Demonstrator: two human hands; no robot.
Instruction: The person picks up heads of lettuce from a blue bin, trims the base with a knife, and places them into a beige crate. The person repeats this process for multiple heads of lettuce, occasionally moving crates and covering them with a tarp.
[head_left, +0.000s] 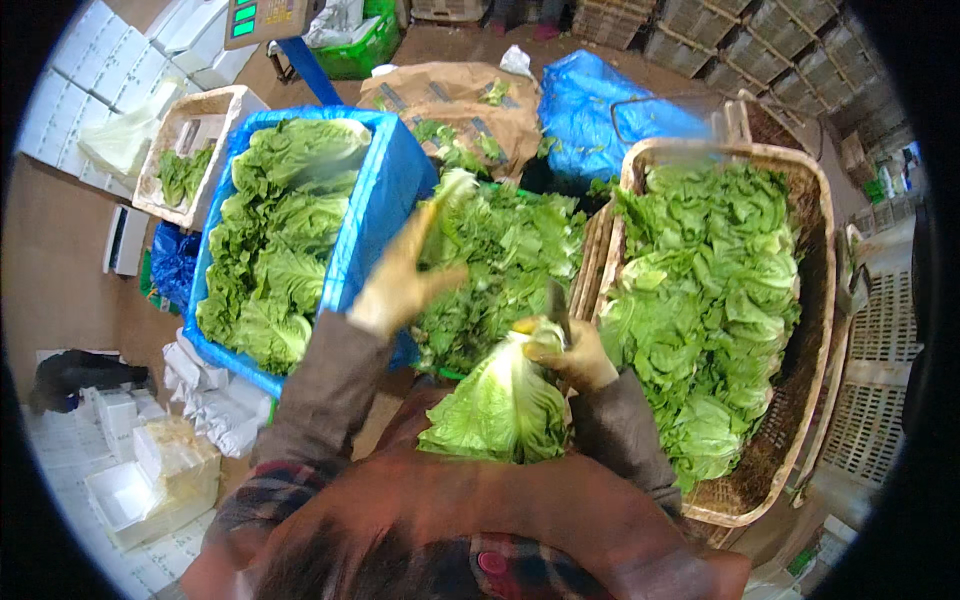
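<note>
My right hand (581, 360), in a pale glove, grips the base of a romaine lettuce head (499, 412) whose leaves hang towards my apron. A short dark knife blade (557, 306) sticks up from the same hand; its handle is hidden. My left hand (405, 277), gloved and blurred, reaches over the green crate with thumb and fingers apart. Just past its fingertips is a pale-ribbed lettuce leaf (454, 191); whether they touch is unclear. Loose trimmed leaves (517, 232) fill the green crate below both hands.
A blue-lined crate (382, 172) of lettuce heads stands left, a brown plastic crate (821, 300) of lettuce right. Behind are a brown paper sheet (420, 86), a blue plastic bag (585, 105) and a scale display (266, 19). White foam boxes (124, 495) lie lower left.
</note>
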